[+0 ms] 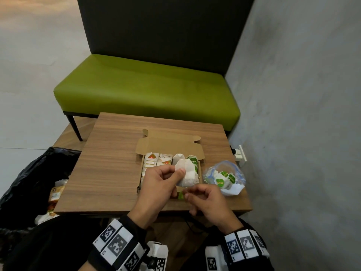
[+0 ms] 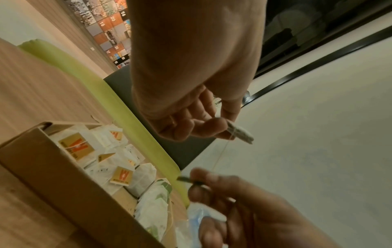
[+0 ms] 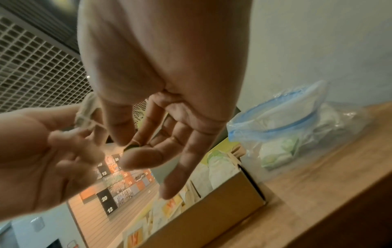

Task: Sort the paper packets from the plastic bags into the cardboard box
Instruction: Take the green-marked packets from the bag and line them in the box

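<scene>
My left hand (image 1: 176, 173) pinches a white paper tea bag (image 1: 187, 175) just above the open cardboard box (image 1: 170, 145). In the left wrist view the tea bag (image 2: 241, 133) shows edge-on between thumb and fingers, and a thin string runs down from it. My right hand (image 1: 187, 192) pinches the small green tag (image 3: 131, 147) at the string's end, over the box's near right corner. Several tagged packets with orange or green labels fill the box (image 2: 63, 176). A clear plastic bag (image 1: 224, 177) with a blue zip, holding green-tagged packets, lies right of the box.
The box stands on a small wooden table (image 1: 117, 153). A black bin bag (image 1: 29, 182) with rubbish gapes at the table's left. A green bench (image 1: 146, 90) is behind, a grey wall with a white socket (image 1: 240, 155) to the right.
</scene>
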`<action>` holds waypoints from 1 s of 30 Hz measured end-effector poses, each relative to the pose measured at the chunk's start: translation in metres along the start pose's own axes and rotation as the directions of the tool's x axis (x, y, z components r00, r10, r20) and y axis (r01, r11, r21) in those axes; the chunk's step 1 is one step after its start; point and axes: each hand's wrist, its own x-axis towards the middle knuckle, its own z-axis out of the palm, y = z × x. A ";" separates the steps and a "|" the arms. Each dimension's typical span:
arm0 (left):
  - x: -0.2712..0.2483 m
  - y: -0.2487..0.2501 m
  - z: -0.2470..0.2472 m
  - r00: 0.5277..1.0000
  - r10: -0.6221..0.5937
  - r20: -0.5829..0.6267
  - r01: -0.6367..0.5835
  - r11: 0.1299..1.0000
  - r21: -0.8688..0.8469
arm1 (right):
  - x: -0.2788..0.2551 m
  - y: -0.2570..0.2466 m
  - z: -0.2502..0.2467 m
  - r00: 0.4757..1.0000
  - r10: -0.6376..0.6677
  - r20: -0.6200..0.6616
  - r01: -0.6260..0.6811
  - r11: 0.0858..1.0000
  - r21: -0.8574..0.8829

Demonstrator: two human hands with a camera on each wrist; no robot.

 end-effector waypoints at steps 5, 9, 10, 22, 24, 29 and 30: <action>-0.013 -0.007 0.003 0.987 -0.103 0.125 0.080 0.981 0.174 | 0.002 -0.012 -0.012 0.977 -0.002 -0.212 0.041 0.982 0.182; -0.016 -0.015 0.009 0.987 -0.066 0.146 0.019 0.952 0.305 | 0.001 -0.015 -0.015 0.955 0.033 -0.296 0.041 0.970 0.240; -0.015 -0.016 0.011 0.986 -0.051 0.158 -0.005 0.942 0.335 | 0.001 -0.015 -0.015 0.951 0.046 -0.306 0.039 0.964 0.263; -0.009 -0.016 0.021 0.981 -0.155 0.119 0.102 0.925 0.365 | 0.003 -0.020 -0.013 0.953 0.135 -0.270 -0.002 0.898 0.441; -0.008 -0.016 0.021 0.976 -0.185 0.113 0.134 0.925 0.355 | 0.001 -0.019 -0.014 0.966 0.083 -0.245 0.028 0.907 0.420; -0.008 -0.016 0.021 0.969 -0.232 0.086 0.196 0.931 0.307 | -0.001 -0.014 -0.015 0.960 -0.151 -0.236 0.198 0.962 0.189; -0.008 -0.015 0.021 0.966 -0.242 0.092 0.209 0.938 0.275 | -0.002 -0.013 -0.016 0.957 -0.181 -0.225 0.216 0.966 0.143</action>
